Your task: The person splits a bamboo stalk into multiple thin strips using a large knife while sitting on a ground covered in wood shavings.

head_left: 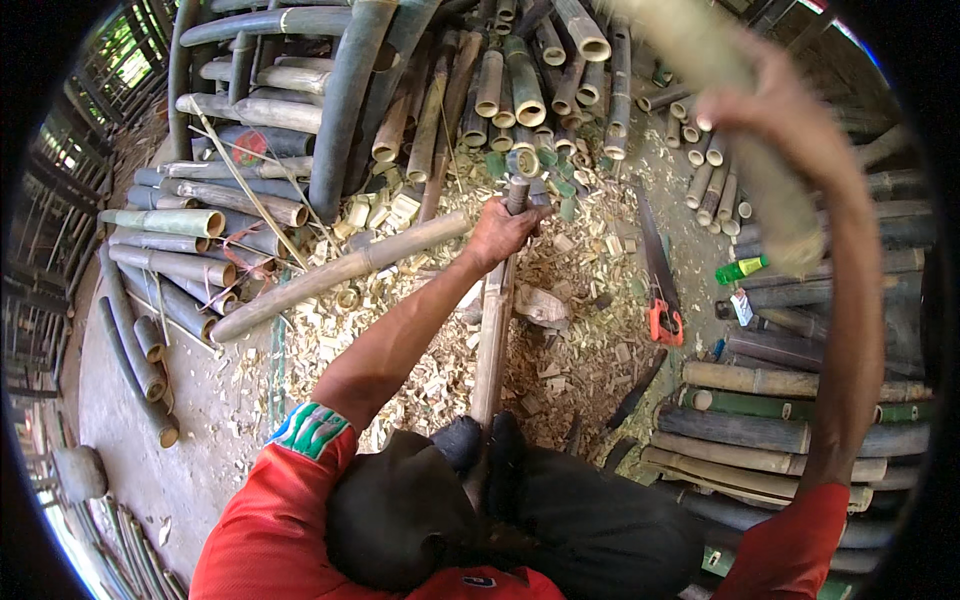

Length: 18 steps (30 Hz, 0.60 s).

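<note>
My left hand [500,232] is closed around a dark ridged rod [517,194], just above a bamboo pole [494,335] that runs down between my feet. A round pale end [522,162] shows beyond the rod; whether it is part of it I cannot tell. High on the right, my right hand [775,115] grips a thick, pale wooden club [788,215], smeared by motion. Its upper end passes out of view. Another bamboo pole [340,278] lies slantwise beside my left forearm, its far end near the left wrist.
Wood chips [420,375] cover the floor around the pole. A handsaw with an orange handle [664,322] lies to the right, near a green bottle [741,269]. Bamboo lengths are stacked at the left [180,265], far middle [523,85] and right [760,430].
</note>
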Tool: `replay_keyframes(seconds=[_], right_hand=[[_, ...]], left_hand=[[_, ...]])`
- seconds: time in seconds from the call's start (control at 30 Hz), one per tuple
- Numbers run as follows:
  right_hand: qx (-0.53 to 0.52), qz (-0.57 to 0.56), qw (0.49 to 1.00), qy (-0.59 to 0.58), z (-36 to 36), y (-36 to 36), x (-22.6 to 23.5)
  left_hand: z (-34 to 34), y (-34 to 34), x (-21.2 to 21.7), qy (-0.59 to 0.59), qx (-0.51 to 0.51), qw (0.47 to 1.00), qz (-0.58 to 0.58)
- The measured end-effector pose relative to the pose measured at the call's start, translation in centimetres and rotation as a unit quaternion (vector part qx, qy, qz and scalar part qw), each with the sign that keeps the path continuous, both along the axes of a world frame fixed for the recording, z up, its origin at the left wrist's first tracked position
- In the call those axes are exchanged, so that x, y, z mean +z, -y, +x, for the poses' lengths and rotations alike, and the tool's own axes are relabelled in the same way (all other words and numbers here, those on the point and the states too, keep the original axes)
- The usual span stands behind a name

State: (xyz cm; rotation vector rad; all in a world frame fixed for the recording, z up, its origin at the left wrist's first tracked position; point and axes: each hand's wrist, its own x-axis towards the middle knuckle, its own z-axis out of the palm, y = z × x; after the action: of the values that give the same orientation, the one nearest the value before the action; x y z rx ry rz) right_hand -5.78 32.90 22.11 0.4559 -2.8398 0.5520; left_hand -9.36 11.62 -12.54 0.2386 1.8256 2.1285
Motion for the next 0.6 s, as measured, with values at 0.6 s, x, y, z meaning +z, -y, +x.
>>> replay_keyframes(seconds=[0.6], right_hand=[[-0.073,-0.108,0.991,-0.014,-0.3,-0.5,4.3]], left_hand=[[0.4,-1.0,0.8,0.013,-0.012,1.000,0.020]])
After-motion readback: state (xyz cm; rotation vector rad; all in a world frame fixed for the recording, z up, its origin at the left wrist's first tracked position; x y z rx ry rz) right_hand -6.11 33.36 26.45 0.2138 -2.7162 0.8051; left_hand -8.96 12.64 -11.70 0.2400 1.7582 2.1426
